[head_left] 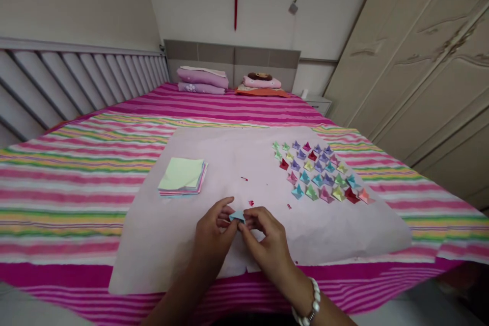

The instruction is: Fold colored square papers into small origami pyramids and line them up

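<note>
A small light-blue piece of folded paper (237, 215) is pinched between my two hands, just above the pale sheet. My left hand (216, 226) grips its left side with thumb and fingers. On the right side, the thumb and fingertips of my right hand (266, 237) close on the same paper. Its lower folds are partly hidden by my thumbs. Further left lies a stack of square coloured paper (181, 174), pale green on top. To the right, several small folded paper boats (317, 180) in many colours stand in rows.
A large pale sheet (153, 244) covers part of the striped bedspread (69, 188). Small red scraps (251, 203) lie beyond my hands. Folded bedding (202, 80) rests by the headboard (233, 53); a wardrobe (428, 66) stands at right, a bed rail (95, 76) at left.
</note>
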The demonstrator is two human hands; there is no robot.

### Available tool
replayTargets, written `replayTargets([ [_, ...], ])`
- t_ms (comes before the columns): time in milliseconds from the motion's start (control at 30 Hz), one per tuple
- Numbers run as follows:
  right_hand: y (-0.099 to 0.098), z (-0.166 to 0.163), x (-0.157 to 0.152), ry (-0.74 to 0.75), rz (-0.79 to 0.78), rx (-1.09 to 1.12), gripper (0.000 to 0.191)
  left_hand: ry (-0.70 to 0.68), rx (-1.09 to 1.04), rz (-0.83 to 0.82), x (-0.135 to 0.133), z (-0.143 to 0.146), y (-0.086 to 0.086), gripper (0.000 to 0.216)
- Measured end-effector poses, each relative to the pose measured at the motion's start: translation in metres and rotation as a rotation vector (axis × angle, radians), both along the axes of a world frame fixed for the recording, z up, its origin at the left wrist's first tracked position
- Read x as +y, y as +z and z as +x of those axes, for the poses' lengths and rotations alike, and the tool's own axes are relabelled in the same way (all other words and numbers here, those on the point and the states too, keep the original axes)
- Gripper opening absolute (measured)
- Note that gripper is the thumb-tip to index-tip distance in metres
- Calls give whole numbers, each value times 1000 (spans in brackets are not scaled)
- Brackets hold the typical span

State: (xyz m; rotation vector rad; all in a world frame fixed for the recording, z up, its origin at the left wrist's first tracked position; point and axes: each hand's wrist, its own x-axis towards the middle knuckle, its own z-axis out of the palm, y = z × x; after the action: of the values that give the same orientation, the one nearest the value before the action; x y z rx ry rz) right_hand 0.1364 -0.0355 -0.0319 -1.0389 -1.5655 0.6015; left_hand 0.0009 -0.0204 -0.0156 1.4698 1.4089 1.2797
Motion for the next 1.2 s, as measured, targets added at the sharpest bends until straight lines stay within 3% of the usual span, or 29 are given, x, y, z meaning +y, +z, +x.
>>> replayTargets([
  [133,6,0,2,-8,-9,-107,22,-22,129,159,-1,3,-1,24],
  [233,9,0,5,-4,-78,-69,21,-67,111,133,-1,2,-2,18],
  [433,6,5,16,125,-512,416,15,-254,-57,119,2,-8,-4,14],
  [533,10,9,19,201,-620,579,17,-337,-158,100,4,-12,-3,21],
  [633,17,13,20,253,-639,649,19,-345,-139,98,5,-14,-1,29],
  [833,21,19,19,409,-599,544,25,-224,-150,43,5,-13,6,9],
  [1000,20,20,21,368,-491,345,26,-249,-292,-73,4,-11,9,12],
  [1200,19,12,17,333,-512,306,33,-294,-351,-162,6,-9,13,24],
])
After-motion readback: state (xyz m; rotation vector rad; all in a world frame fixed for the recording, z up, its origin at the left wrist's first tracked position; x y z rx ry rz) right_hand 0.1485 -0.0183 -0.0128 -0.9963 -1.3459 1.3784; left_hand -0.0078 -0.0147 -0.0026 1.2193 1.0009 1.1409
